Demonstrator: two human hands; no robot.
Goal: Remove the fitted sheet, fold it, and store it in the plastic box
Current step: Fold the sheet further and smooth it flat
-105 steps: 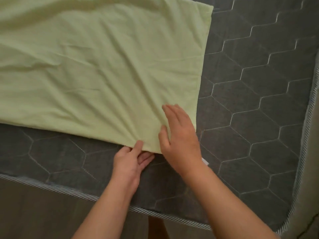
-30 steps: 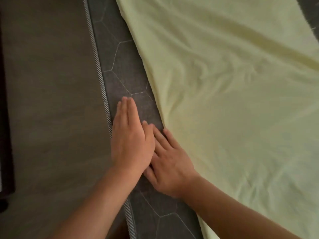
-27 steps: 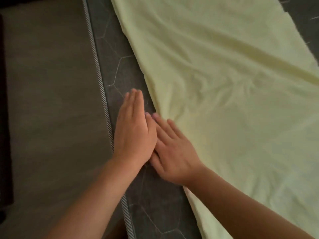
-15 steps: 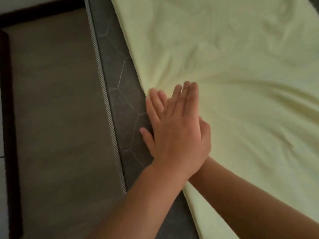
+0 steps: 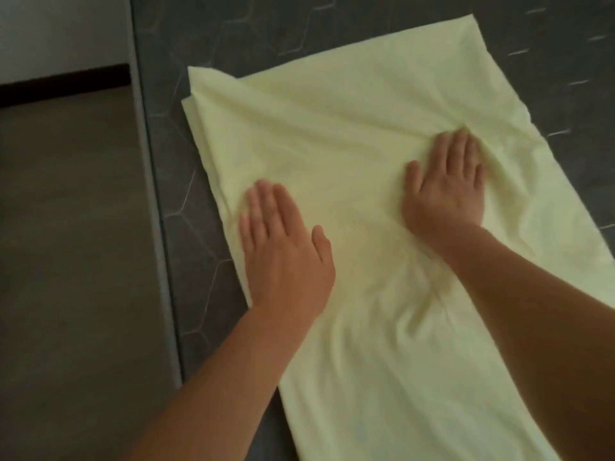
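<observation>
The pale yellow-green fitted sheet (image 5: 336, 128) lies folded into a long strip on the dark grey mattress (image 5: 186, 201), running from the far left corner toward the near right. My left hand (image 5: 283, 251) presses flat on the sheet near its left edge, fingers straight. My right hand (image 5: 446, 188) presses flat farther right, fingers straight, with creases bunched around its fingertips. The plastic box is not in view.
The mattress's piped left edge (image 5: 156, 227) runs top to bottom. Left of it is brown floor (image 5: 66, 261), with a dark skirting strip (image 5: 63, 84) and a pale wall at the top left. Bare quilted mattress shows beyond the sheet at top right.
My hands were stacked together at the sheet's left edge half a second ago. Now they lie apart, both flat on the sheet, the right one well to the right. The view has shifted up.
</observation>
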